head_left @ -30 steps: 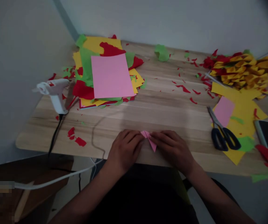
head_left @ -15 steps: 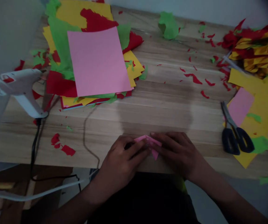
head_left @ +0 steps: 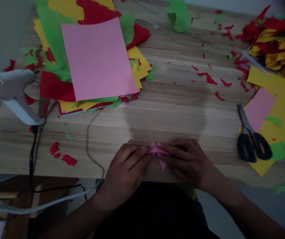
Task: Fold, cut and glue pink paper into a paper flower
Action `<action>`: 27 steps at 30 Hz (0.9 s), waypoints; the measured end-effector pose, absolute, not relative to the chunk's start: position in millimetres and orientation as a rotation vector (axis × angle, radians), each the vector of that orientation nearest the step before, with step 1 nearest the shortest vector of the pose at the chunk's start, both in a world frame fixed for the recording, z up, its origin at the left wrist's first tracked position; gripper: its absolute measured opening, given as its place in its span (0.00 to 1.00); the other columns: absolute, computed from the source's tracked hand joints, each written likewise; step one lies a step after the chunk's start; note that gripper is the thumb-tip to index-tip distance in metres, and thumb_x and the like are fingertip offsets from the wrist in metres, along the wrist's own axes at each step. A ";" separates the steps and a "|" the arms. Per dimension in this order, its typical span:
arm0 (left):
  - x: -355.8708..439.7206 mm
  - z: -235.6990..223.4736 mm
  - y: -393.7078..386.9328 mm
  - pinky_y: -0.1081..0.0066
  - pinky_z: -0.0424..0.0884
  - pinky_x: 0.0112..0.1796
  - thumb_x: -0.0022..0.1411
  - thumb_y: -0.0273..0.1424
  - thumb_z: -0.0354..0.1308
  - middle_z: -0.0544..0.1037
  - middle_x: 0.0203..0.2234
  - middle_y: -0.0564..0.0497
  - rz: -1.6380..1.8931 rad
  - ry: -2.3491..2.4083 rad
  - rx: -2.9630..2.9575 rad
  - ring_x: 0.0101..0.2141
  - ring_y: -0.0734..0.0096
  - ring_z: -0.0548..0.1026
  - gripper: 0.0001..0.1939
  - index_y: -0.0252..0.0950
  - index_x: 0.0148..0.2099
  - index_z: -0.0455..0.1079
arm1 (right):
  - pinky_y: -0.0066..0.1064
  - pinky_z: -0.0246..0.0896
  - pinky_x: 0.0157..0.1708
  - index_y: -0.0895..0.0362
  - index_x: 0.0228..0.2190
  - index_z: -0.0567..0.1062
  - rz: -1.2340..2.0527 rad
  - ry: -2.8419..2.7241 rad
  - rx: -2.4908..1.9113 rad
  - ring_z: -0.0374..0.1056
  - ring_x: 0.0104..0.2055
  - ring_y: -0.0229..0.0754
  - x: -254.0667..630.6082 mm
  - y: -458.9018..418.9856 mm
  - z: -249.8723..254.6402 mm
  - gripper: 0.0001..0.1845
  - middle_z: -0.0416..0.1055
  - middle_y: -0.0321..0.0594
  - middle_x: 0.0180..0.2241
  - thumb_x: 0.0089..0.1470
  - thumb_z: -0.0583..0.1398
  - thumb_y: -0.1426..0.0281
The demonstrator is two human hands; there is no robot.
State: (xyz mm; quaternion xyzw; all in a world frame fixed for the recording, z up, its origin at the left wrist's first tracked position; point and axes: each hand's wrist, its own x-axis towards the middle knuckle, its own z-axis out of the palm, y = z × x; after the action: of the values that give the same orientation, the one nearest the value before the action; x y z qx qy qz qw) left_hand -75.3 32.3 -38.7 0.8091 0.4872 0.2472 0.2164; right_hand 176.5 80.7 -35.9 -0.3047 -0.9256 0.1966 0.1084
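Note:
Close to the table's front edge, both hands grip a small folded piece of pink paper [head_left: 162,164]. My left hand [head_left: 126,166] has its fingers closed on the left side of the fold. From the other side my right hand [head_left: 192,162] pinches the paper, its fingertips on the upper fold. A pointed pink flap sticks out below, between the hands. The fingers hide much of the folded piece. Scissors [head_left: 250,139] with dark handles lie to the right of my right hand, blades slightly apart.
A large pink sheet [head_left: 100,61] tops a pile of coloured paper at the back left. A white glue gun [head_left: 15,94] stands at the left with its cord [head_left: 31,159] trailing off the edge. Red scraps [head_left: 208,78], yellow paper [head_left: 284,99] and a folded yellow bundle [head_left: 281,53] lie right.
The view has shifted slightly. The fingers of both hands have shifted a little along the pink paper, which now looks flatter at its upper fold. Both hands keep their hold.

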 end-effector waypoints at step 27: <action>-78.0 -33.6 34.8 0.61 0.66 0.54 0.67 0.23 0.57 0.73 0.60 0.52 0.547 1.255 2.387 0.53 0.63 0.69 0.20 0.36 0.60 0.70 | 0.43 0.62 0.48 0.48 0.60 0.69 0.530 -2.686 -0.926 0.65 0.53 0.48 176.3 78.4 -37.1 0.27 0.73 0.35 0.57 0.61 0.61 0.73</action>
State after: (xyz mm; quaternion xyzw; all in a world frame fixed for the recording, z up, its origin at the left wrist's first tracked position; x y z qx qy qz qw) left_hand -78.0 34.8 -33.6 0.8510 0.4475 0.1951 0.1938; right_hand 176.3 78.4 -37.1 -0.3180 -0.9220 0.1818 0.1256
